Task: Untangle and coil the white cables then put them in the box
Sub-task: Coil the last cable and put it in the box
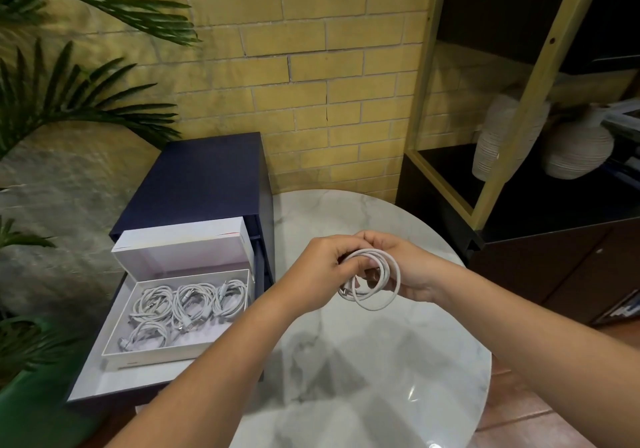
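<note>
**Desk:** Where is the cable right now?

**Me:** The white cable point(375, 279) is up in my hands, to the right of the box point(152, 361) and held above the surface point(363, 378). It hangs in a few round loops and reads as wound, with no tangle that I can make out. One end seems to sit at the coil's lower edge, but I can't see it clearly.

**Desk:** And the hands?

**Me:** They are together, both clamped on that coil. My left hand point(318, 267) pinches the side nearer the box. My right hand point(405, 267) grips the far side, fingers curled round the strands.

**Desk:** How far along are we?

**Me:** Well along, I'd say. The box lies open with its lid point(180, 250) propped up behind it. I count about four coiled cables point(187, 303) in it already, with some bare floor left at its front right. The box rests on the pulled-out drawer of a navy cabinet point(204, 177).

**Desk:** What's left?

**Me:** This coil has to go left into the box. I can't tell whether more cables wait out of view.
</note>
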Tool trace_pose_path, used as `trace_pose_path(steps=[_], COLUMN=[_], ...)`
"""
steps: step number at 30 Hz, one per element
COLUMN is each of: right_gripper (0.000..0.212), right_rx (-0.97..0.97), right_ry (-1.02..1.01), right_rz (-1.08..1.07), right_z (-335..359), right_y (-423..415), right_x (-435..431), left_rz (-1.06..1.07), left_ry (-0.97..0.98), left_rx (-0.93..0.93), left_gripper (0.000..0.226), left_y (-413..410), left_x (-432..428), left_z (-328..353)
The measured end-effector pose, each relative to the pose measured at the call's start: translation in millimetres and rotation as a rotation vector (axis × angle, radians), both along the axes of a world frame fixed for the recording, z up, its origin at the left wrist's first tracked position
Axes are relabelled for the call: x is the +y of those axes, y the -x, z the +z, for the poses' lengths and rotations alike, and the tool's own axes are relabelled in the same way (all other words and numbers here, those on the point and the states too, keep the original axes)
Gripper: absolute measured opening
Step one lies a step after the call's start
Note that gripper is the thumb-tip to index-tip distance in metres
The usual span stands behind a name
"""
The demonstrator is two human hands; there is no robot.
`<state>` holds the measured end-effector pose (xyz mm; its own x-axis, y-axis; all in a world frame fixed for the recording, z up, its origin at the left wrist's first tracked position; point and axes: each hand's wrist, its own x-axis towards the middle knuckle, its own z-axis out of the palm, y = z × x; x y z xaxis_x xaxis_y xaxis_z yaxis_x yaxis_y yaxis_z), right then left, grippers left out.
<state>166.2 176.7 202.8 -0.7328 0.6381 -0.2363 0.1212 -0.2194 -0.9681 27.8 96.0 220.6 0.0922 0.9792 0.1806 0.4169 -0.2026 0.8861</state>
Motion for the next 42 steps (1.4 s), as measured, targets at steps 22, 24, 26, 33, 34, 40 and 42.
trace_pose_path(steps=[22, 24, 26, 33, 34, 40, 42], right_gripper=[0.022, 0.017, 0.011, 0.021, 0.023, 0.031, 0.040], right_rx=[-0.193, -0.152, -0.102, -0.109, -0.093, -0.179, -0.246], right_ry=[-0.230, -0.288, -0.285, -0.318, -0.301, -0.485, -0.588], right_rz=[-0.139, -0.186, -0.150, -0.209, -0.220, -0.211, -0.193], right_z=[2.8, 1.4, -0.2, -7.7, -7.3, -4.6, -2.7], right_y=[-20.5, -18.6, -14.3, -5.8, -5.4, -0.7, -1.6], right_x=[5.9, 0.9, -6.0, -14.2, -13.6, -14.2, -13.3], left_rz=[0.230, 0.292, 0.340, 0.454, 0.447, 0.339, 0.353], left_ry=[-0.025, -0.012, -0.012, 0.069, 0.116, 0.436, 0.410], left_rx=[0.340, 0.351, 0.361, 0.149, 0.061, -0.458, -0.464], left_gripper=[0.011, 0.012, 0.013, 0.014, 0.015, 0.018, 0.014], left_y=[14.0, 15.6, 12.3, 3.9, 2.7, 6.3, 5.3], left_x=[3.8, 6.0, 7.9, 13.4, 13.3, 13.4, 12.3], left_z=[-20.5, -25.5, -27.9, -24.5, -22.4, -19.3, -21.1])
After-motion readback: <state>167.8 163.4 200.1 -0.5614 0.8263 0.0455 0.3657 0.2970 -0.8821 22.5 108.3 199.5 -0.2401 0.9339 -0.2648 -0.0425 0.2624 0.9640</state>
